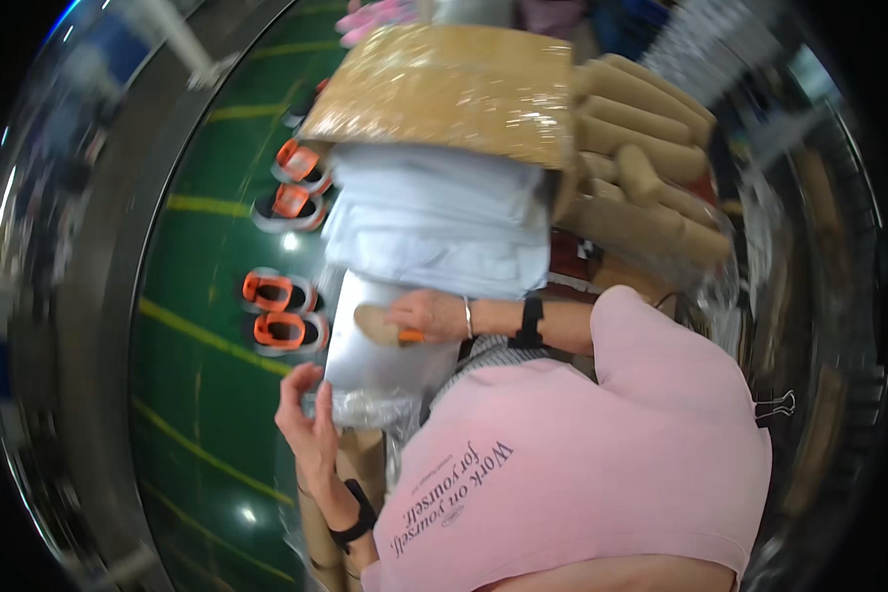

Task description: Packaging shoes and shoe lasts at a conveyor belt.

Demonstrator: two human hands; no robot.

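The right hand (432, 316) is pinching a small flat tan tool with an orange end (383, 327) against a pale grey folded fabric panel (380, 360) lying at centre. At seven o'clock, the left hand (309, 422) is touching the panel's crinkled clear plastic edge (365, 407), fingers loosely spread. Brown cardboard tubes (641, 158) are lying at two o'clock.

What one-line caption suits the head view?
Left hand steadies a grey sheet while right hand presses a tan block onto it.
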